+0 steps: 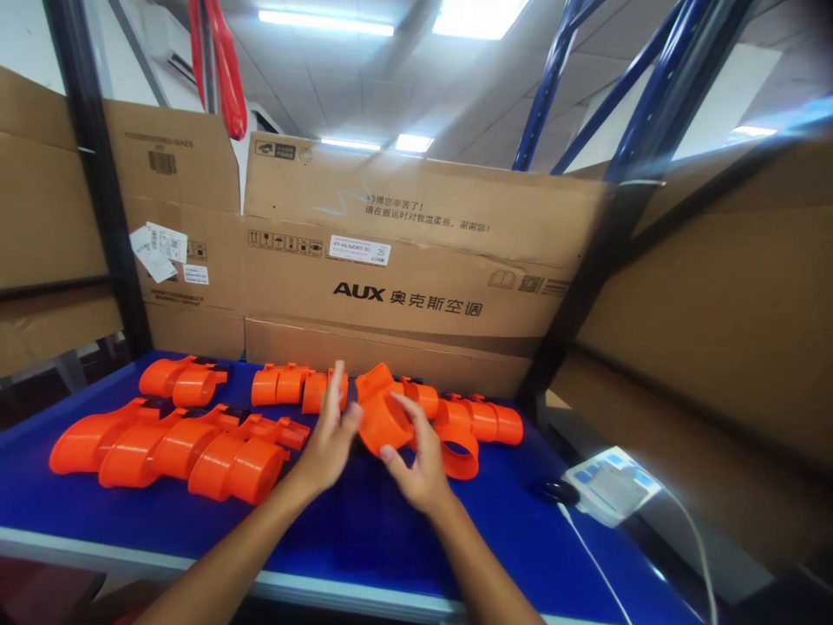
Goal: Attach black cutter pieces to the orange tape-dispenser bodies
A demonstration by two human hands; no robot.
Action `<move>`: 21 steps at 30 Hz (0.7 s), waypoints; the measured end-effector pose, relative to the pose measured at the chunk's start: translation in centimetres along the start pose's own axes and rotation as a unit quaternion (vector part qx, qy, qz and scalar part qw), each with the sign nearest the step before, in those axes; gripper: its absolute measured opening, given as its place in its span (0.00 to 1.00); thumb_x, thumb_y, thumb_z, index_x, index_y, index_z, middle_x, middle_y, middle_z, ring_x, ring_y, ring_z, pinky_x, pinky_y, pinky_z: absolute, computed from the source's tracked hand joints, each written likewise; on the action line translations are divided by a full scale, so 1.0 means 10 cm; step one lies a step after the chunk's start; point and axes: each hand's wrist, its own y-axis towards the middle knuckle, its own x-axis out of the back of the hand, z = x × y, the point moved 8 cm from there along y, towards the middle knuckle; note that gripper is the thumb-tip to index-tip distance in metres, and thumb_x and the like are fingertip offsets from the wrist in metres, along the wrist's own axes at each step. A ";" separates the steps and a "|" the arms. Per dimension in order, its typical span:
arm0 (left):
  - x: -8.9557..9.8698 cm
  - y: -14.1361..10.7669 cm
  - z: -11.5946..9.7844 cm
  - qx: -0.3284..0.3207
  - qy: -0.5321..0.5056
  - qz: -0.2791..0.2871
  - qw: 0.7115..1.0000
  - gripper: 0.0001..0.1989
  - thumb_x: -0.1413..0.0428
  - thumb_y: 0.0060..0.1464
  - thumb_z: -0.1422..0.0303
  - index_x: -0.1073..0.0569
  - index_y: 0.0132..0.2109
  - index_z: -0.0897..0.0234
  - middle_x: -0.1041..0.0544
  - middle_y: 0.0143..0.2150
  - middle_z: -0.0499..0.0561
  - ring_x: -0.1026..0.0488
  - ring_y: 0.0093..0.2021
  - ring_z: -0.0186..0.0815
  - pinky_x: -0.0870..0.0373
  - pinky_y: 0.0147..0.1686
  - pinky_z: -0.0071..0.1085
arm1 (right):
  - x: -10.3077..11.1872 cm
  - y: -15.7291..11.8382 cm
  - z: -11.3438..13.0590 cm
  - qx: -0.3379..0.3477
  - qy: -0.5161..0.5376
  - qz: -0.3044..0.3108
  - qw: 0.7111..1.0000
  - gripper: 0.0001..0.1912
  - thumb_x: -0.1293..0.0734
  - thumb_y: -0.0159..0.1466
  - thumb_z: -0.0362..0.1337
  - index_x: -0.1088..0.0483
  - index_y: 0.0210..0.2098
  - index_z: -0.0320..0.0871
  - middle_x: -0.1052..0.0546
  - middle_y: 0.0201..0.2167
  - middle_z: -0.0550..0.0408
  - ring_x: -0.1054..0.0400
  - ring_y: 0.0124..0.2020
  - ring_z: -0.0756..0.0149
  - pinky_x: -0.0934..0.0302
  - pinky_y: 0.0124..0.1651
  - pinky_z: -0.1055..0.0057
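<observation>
My right hand [422, 460] grips an orange plastic ring-shaped part [383, 418] above the blue tabletop, thumb on the near side and fingers round its right edge. Close to that part's left side is my left hand [331, 434], its fingers stretched upward and its thumb apart. Whether the left thumb tip touches the part, I cannot tell. Another orange ring [461, 451] lies just beyond my right hand, its round opening facing me. To the left of my hands, a row of similar orange parts [175, 451] rests on the table.
More orange parts [279, 384] line the back of the blue table [364, 529]. A cardboard panel [292, 295] stands behind them, between dark posts [579, 286]. On the right lie a white device [613, 488] with a cable and a small black object [560, 493].
</observation>
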 end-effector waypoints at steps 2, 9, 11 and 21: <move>-0.12 -0.10 -0.26 -0.081 0.148 0.098 0.981 0.46 0.40 0.53 0.45 0.47 0.72 0.52 0.44 0.73 0.58 0.49 0.72 0.53 0.49 0.68 0.54 | 0.07 0.00 0.00 0.001 -0.005 -0.030 1.000 0.36 0.37 0.67 0.56 0.42 0.67 0.43 0.31 0.61 0.40 0.35 0.61 0.43 0.40 0.63 0.47; 0.06 -0.10 -0.74 -0.211 0.353 0.227 0.883 0.46 0.35 0.50 0.51 0.44 0.71 0.55 0.29 0.63 0.60 0.33 0.62 0.54 0.36 0.61 0.53 | -0.07 0.02 0.09 0.034 0.040 0.073 0.996 0.34 0.47 0.71 0.58 0.44 0.69 0.46 0.34 0.64 0.43 0.37 0.62 0.45 0.42 0.64 0.48; 0.30 -0.01 -0.81 -0.236 0.400 0.233 0.854 0.43 0.36 0.52 0.55 0.43 0.70 0.55 0.29 0.63 0.59 0.33 0.62 0.53 0.37 0.62 0.52 | -0.09 0.02 0.06 0.025 0.038 0.078 0.996 0.32 0.48 0.72 0.57 0.44 0.69 0.47 0.33 0.62 0.44 0.36 0.61 0.47 0.41 0.62 0.49; 2.14 0.86 -0.43 -0.104 0.614 0.199 0.757 0.33 0.37 0.48 0.68 0.32 0.62 0.66 0.24 0.53 0.57 0.27 0.52 0.49 0.32 0.52 0.46 | -0.04 0.02 -0.04 -0.004 0.012 0.012 1.000 0.26 0.50 0.75 0.51 0.37 0.64 0.48 0.28 0.51 0.47 0.33 0.50 0.53 0.37 0.52 0.54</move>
